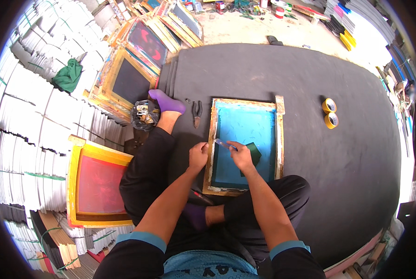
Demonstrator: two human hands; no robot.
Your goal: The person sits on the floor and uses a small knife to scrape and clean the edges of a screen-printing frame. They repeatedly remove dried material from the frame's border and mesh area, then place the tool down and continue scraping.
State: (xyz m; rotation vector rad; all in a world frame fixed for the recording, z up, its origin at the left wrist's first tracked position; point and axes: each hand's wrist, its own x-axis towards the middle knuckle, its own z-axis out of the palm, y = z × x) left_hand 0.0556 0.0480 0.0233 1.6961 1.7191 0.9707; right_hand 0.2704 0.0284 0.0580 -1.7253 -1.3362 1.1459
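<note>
A wooden screen-printing frame [280, 139] with blue mesh [238, 116] lies flat in front of my crossed legs. My right hand [242, 157] is closed over the mesh, gripping a slim tool with a pale bluish handle [222, 143]; its exact kind is unclear. The tool points toward the frame's left side. Beside that side, my left hand [198, 157] is closed, and whatever its fingers hold is hidden. Under and beside my right hand shows a dark green patch [253, 156], shadow or material, I cannot tell which.
Pliers [197, 114] lie left of the frame on the dark mat [338, 176]. Two yellow tape rolls [330, 113] sit to the right. Further screen frames [101, 186] lean at left, near a black bag [145, 115] of scraps and white paper stacks [31, 153].
</note>
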